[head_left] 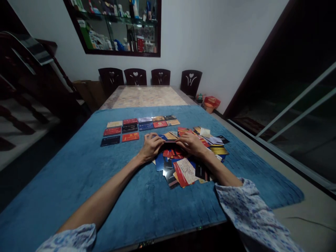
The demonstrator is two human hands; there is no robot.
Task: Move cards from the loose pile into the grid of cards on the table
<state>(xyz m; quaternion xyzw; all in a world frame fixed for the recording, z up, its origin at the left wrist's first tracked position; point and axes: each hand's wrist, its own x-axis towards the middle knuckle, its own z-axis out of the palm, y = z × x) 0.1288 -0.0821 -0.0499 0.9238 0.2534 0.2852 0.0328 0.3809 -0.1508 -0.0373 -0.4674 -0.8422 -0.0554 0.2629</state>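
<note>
Between my left hand (151, 147) and my right hand (192, 143) is a dark card (170, 141), seen nearly edge-on; whether it is one card or a thin stack I cannot tell. The fingers of each hand are closed on one end of it. Below and around it spreads a loose pile of plastic cards (186, 169), overlapping at many angles. To the left, several cards lie flat in rough rows, among them a black card (110, 140), an orange-red card (130, 137) and a blue card (146, 126).
A blue cloth (78, 175) covers the near part of the long table, with a marbled top (147, 96) beyond it. Dark chairs (135, 76) line the far end under a glass-shelved wall cabinet (120, 31). A red box (212, 101) sits on the floor at right.
</note>
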